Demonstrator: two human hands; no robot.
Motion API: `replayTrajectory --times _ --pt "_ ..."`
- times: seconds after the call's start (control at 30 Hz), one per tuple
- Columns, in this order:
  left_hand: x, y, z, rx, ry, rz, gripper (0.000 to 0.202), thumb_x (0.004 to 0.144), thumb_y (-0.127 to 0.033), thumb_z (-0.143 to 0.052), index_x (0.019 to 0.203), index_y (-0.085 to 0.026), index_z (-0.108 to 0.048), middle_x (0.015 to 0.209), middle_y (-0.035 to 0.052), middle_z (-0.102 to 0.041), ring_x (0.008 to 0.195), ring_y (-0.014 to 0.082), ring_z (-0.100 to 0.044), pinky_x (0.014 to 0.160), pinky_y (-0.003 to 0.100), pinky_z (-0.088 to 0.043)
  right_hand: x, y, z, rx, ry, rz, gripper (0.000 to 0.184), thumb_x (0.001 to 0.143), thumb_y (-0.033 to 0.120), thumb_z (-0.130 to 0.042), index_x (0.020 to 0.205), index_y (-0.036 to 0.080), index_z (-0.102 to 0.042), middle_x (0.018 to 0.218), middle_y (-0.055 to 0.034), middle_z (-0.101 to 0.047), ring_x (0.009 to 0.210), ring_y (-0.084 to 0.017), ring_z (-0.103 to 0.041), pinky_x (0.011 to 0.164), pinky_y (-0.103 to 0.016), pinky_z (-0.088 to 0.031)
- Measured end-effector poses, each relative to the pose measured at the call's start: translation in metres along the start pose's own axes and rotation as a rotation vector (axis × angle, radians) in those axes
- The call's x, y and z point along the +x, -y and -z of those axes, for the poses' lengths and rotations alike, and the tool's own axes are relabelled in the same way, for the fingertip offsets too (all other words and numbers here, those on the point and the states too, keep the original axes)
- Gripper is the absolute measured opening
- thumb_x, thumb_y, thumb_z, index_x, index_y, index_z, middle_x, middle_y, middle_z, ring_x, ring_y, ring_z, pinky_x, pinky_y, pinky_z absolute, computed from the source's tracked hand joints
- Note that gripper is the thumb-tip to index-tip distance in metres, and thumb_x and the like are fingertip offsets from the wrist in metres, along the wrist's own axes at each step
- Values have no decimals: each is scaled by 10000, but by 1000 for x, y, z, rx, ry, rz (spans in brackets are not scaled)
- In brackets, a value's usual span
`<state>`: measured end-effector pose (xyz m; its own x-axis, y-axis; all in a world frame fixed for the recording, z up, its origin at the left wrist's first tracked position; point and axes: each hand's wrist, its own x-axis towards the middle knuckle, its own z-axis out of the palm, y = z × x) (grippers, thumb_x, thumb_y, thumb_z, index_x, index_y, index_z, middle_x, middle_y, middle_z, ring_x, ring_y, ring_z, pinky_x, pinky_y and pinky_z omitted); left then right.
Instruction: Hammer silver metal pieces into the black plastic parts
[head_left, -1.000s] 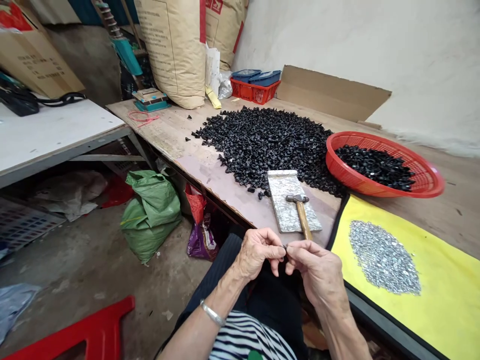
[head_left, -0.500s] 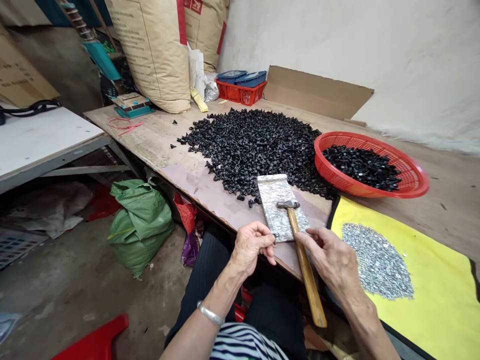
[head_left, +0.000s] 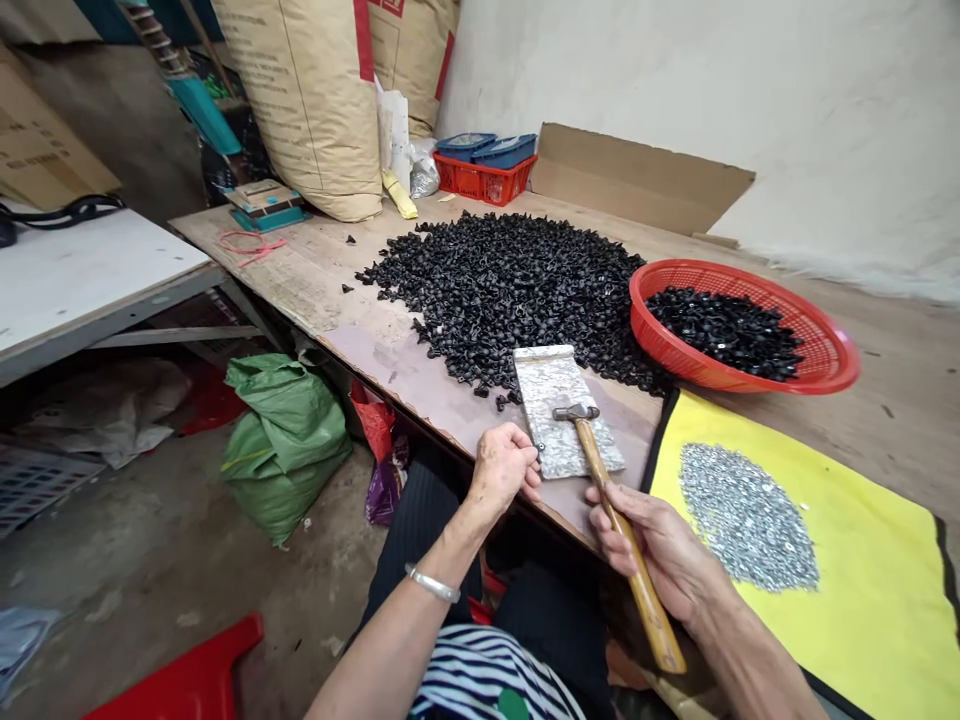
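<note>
One small dark piece [head_left: 538, 449] sits pinched in the left hand [head_left: 502, 470], right by the left edge of a mottled stone slab [head_left: 559, 400]. It is too small to make out its shape, though a glint of metal seems to show on it. That hand is closed, with the fingertips bunched tightly around the piece and only a little of it showing, a steady way to hold something this small near a hard surface.

The right hand [head_left: 652, 548] is closed around the wooden handle of a hammer [head_left: 628, 525], well down from the steel hammer head [head_left: 576, 412]. The head is over the slab, near the piece; whether it touches the stone, I cannot tell. A hold that low lets the head's weight do the work and keeps the right fingers well away from the striking end.

The slab lies on the worktop [head_left: 390, 345], just below a wide heap of black pieces [head_left: 510, 290]. To the right are a red basket [head_left: 829, 345] holding more black pieces and a yellow cloth [head_left: 877, 560] carrying a patch of silver bits [head_left: 746, 515]. A green sack [head_left: 281, 450] sits on the floor below the worktop's edge.
</note>
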<state>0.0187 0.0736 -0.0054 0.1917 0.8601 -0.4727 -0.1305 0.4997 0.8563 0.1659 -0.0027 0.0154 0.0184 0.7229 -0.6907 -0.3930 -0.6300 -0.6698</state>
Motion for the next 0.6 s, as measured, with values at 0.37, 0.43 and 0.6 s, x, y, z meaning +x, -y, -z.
replayTrajectory --times 0.37,0.43,0.6 --pt "6 0 12 42 44 3 67 607 -120 -521 542 -125 -503 411 -8 -519 282 121 -464 280 246 -425 -32 -29 13 -1009 -444 679 367 785 521 -475 878 192 -609 563 -14 -589 473 -139 -540 465 -232 -419" --pt "6 -2 12 59 67 -9 56 599 -112 -516 544 -121 -510 419 -8 -523 294 119 -472 291 240 -430 -31 -34 12 -1172 -521 826 425 827 531 -396 903 178 -619 595 -48 -631 474 -170 -574 463 -256 -420" --pt "7 -10 11 124 113 36 81 606 -110 -510 526 -120 -514 397 -2 -516 280 141 -476 277 252 -415 -27 -44 8 -1404 -656 1085 446 901 470 -307 953 143 -606 698 -82 -680 485 -175 -607 467 -256 -428"
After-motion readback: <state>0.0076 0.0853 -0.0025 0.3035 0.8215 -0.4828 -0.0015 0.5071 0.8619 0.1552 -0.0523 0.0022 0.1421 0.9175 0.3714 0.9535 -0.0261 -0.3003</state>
